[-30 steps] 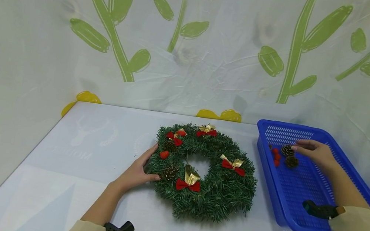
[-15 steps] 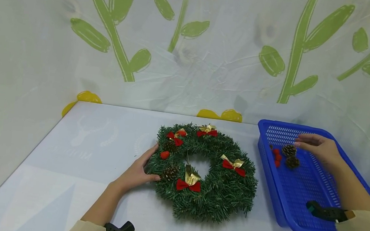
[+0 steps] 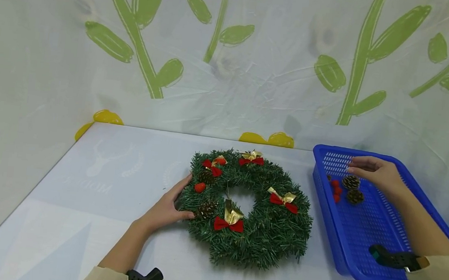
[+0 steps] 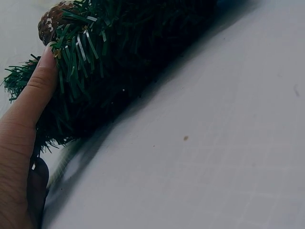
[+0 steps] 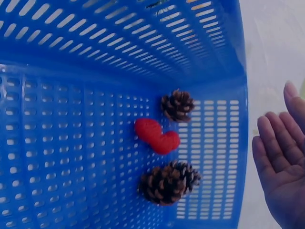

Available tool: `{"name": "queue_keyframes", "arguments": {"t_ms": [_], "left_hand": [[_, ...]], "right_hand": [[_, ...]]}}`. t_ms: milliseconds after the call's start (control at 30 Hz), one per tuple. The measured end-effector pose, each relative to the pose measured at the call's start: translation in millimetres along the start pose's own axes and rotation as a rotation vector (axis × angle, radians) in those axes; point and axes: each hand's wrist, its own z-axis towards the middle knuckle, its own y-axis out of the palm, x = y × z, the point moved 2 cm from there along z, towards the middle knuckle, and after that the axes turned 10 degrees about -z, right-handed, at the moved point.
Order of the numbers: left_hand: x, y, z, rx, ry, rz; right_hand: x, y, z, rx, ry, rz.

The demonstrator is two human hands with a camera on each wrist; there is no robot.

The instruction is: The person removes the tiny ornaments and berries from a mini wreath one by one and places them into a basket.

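Observation:
A green Christmas wreath [image 3: 276, 239] lies on the table, decorated with several red-and-gold bows, pine cones and small red pieces. My left hand [image 3: 165, 211] holds its left edge, the thumb on top near a pine cone [image 3: 206, 209] and the fingers along the outer side. In the left wrist view the thumb [image 4: 40, 81] presses into the needles. Over the far part of a blue basket [image 3: 330, 240] is my right hand [image 3: 381, 175], fingers loosely bent with nothing between them. Below it lie pine cones [image 3: 351, 182] and small rounded red pieces [image 3: 336, 191].
The right wrist view shows the basket's slotted wall [image 5: 209, 157], loose pine cones [image 5: 177, 106] and red pieces [image 5: 157, 137] at one end. A white table [image 3: 82, 180] extends left of the wreath. Flower-printed cloth [image 3: 270, 81] stands behind and at the sides.
My right hand has lifted off the pine cones, shifted right, then moved back left above them. The left hand and the wreath have stayed in place.

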Motion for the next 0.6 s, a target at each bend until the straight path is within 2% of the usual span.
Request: {"name": "queue_keyframes", "arguments": {"t_ms": [200,600], "left_hand": [[-1.0,-0.2,0.2,-0.002,0.013,-0.004],[-4.7,-0.4,0.3,-0.001,0.020,0.022]], "right_hand": [[-13,2,2.0,-0.020,-0.024,0.023],[-53,12,-1.0,-0.079,-0.156,0.086]]}}
